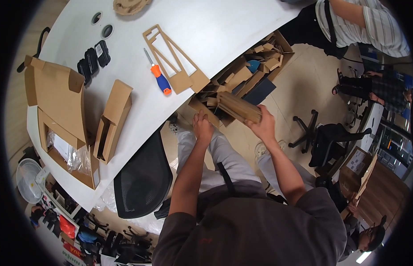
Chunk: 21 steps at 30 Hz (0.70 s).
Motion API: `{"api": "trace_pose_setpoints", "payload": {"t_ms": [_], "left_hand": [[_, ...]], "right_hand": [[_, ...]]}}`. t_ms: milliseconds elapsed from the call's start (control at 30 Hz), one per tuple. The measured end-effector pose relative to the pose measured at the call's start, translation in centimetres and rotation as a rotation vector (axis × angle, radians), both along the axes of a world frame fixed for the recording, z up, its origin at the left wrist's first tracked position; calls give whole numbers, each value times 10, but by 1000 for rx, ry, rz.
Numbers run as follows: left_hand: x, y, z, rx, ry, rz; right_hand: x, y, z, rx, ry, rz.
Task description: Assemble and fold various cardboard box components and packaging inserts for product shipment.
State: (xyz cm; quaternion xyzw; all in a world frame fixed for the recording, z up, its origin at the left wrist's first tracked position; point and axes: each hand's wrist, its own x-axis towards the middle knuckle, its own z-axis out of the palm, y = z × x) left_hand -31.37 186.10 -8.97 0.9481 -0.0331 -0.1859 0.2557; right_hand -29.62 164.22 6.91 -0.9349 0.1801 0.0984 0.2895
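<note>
Over the scrap-filled carton (285, 44), the right hand (262, 126) grips a cardboard piece (235, 105) at one end; the left hand (203, 126) is at the carton's near edge (its grip cannot be determined). Expect light, fairly stiff handling; hold by the long edges.

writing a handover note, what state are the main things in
left hand: grip unclear, beside scrap box
right hand: grip closed on cardboard
cardboard: held, motion-blurred
scrap box: open, filled
large carton: lid raised, clear plastic inside
narrow carton: open
screwdriver: lying on table
cardboard cutouts: lying flat
</note>
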Motion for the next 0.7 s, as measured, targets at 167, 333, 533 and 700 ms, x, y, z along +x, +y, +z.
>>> {"api": "trace_pose_setpoints", "payload": {"t_ms": [167, 333, 533, 700], "left_hand": [[19, -15, 13, -32, -1, 49], [27, -23, 19, -54, 75, 67], [19, -16, 11, -54, 4, 63], [9, -9, 9, -47, 17, 67]], "right_hand": [[-26, -32, 10, 52, -95, -505], [-3, -17, -33, 532, -216, -966], [66, 27, -83, 756, -340, -1400], [89, 47, -102, 822, -484, -1456]]}}
